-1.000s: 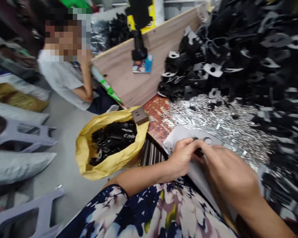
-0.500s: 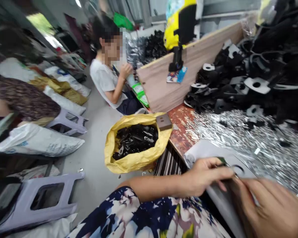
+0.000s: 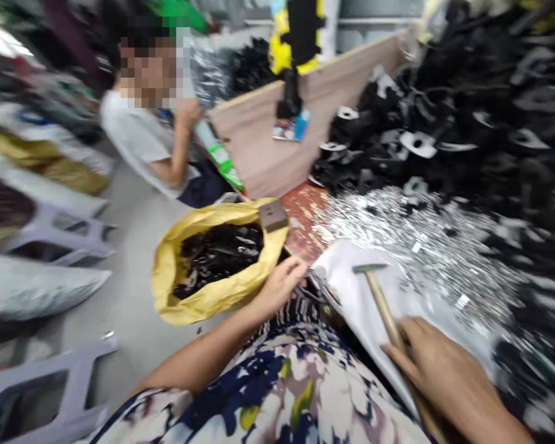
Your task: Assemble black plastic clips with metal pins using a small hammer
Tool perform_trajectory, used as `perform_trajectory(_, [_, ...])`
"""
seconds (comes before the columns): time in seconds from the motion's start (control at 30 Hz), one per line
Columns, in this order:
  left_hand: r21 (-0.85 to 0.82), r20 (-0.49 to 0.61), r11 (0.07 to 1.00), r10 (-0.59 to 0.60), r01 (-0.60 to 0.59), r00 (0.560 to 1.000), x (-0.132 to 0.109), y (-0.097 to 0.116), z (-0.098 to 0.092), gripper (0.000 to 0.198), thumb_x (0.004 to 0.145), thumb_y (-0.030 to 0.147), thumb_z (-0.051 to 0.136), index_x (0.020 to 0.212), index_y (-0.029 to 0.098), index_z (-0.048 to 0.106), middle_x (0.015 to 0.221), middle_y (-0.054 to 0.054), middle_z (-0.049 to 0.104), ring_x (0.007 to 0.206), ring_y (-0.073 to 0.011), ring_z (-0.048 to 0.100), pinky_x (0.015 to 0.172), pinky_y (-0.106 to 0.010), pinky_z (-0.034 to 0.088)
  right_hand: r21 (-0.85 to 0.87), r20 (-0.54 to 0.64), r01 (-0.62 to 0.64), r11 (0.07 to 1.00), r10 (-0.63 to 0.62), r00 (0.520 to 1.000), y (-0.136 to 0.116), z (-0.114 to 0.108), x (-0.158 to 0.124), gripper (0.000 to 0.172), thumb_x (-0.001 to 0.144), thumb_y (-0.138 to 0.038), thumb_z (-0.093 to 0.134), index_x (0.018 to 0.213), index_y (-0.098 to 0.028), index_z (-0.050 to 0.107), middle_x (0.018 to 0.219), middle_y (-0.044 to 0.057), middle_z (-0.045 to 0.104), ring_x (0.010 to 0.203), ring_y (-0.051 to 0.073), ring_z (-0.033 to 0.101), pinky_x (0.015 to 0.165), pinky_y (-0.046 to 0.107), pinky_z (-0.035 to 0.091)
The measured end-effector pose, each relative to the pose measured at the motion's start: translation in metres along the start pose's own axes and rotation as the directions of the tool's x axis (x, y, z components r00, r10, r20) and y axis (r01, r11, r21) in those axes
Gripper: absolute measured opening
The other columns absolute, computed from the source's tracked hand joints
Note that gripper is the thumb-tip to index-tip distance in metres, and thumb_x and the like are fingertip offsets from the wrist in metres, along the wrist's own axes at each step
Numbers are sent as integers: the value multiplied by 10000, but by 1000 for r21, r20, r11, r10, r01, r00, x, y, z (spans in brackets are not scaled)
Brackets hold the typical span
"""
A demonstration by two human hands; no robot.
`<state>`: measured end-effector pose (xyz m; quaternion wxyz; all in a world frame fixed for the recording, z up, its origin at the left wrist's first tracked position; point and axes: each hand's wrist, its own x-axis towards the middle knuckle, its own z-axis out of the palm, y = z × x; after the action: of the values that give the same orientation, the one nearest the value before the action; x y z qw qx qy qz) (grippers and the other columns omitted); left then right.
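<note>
My left hand [image 3: 284, 277] is beside the sack's right rim, its fingers closed on a dark curved piece [image 3: 317, 288] that is blurred and partly hidden. My right hand [image 3: 437, 367] is wrapped round the wooden handle of a hammer [image 3: 378, 296], whose narrow metal head lies over a pale sheet [image 3: 346, 262]. The yellow sack [image 3: 166, 287] stands open left of the table, with shiny black parts [image 3: 222, 256] inside. A heap of thin silvery metal strips [image 3: 425, 246] spreads beyond the hammer.
Black parts [image 3: 481, 123] pile high at the right. A wooden board [image 3: 259, 135] stands across the table, and a brown block [image 3: 272, 216] sits at the sack's rim. A seated person [image 3: 134, 132] works beyond. Plastic stools [image 3: 65, 382] are at left.
My hands, close together before, are now apart. The left has moved to the sack with the dark piece; the right now grips the hammer. The whole view has shifted.
</note>
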<state>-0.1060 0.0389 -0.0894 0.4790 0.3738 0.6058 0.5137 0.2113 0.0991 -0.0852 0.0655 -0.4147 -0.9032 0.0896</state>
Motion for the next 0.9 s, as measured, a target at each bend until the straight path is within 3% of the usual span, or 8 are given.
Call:
perform_trajectory(0.13, [-21, 42, 993, -118, 119, 992, 3, -22, 15, 420, 915, 612, 592, 945, 196, 646, 656, 47, 567, 431, -84, 413, 394, -192, 297, 52, 194, -222, 974, 208, 959, 9, -10, -1, 79, 914, -312, 566, 929, -234, 572, 667, -4, 642, 544, 201, 637, 515, 296, 405])
perform_trajectory(0.2, [-3, 45, 993, -118, 119, 992, 2, -26, 28, 455, 897, 628, 607, 990, 187, 669, 642, 44, 561, 426, -95, 439, 386, -198, 323, 130, 186, -231, 964, 205, 961, 15, -15, -4, 229, 943, -286, 550, 1157, -224, 607, 678, -8, 691, 585, 213, 684, 559, 300, 481])
perform_trajectory(0.3, [50, 55, 995, -84, 81, 995, 3, -30, 45, 502, 899, 630, 586, 1040, 167, 721, 639, 27, 551, 426, -118, 469, 394, -225, 349, 200, 96, -161, 966, 144, 985, 13, -24, -17, 449, 1009, -310, 520, 1458, -289, 527, 1039, 47, 798, 841, 232, 776, 681, 318, 592])
perform_trajectory(0.37, [107, 52, 993, -46, 40, 998, 6, -33, 51, 489, 930, 598, 549, 1030, 167, 756, 642, 18, 547, 436, -130, 479, 422, -243, 346, 214, -6, -104, 971, 107, 994, 7, -32, -28, 496, 1035, -319, 505, 1530, -333, 469, 1296, 53, 733, 1038, 236, 763, 797, 328, 623])
perform_trajectory(0.47, [202, 22, 977, 58, -62, 998, 9, -38, 54, 422, 984, 500, 504, 980, 186, 785, 625, 11, 546, 530, -161, 525, 538, -262, 378, 209, -224, -32, 977, 80, 971, -6, -38, -37, 566, 1028, -274, 532, 1577, -337, 408, 1405, 61, 667, 1134, 240, 731, 921, 340, 609])
perform_trajectory(0.57, [269, 6, 954, 133, -129, 991, 10, -40, 55, 401, 1013, 423, 461, 941, 195, 784, 610, 10, 541, 606, -182, 549, 622, -273, 381, 162, -361, 28, 986, 33, 932, -17, -29, -34, 595, 1014, -206, 553, 1579, -327, 408, 1245, 69, 740, 948, 209, 764, 813, 305, 615])
perform_trajectory(0.7, [269, -11, 954, 139, -130, 990, 9, -41, 56, 412, 1021, 422, 445, 902, 194, 767, 595, 15, 522, 589, -183, 519, 612, -277, 357, 27, -224, 61, 998, -53, 973, -23, -13, -24, 504, 1040, -222, 500, 1541, -275, 480, 780, 4, 708, 580, 148, 654, 512, 238, 505])
perform_trajectory(0.9, [223, -45, 970, 114, -101, 993, 8, -41, 55, 422, 988, 473, 487, 887, 183, 776, 593, 8, 547, 600, -197, 544, 618, -280, 380, 55, -290, 32, 998, -15, 957, -23, -13, -32, 584, 1023, -196, 509, 1589, -290, 400, 841, 16, 709, 614, 150, 644, 555, 250, 514])
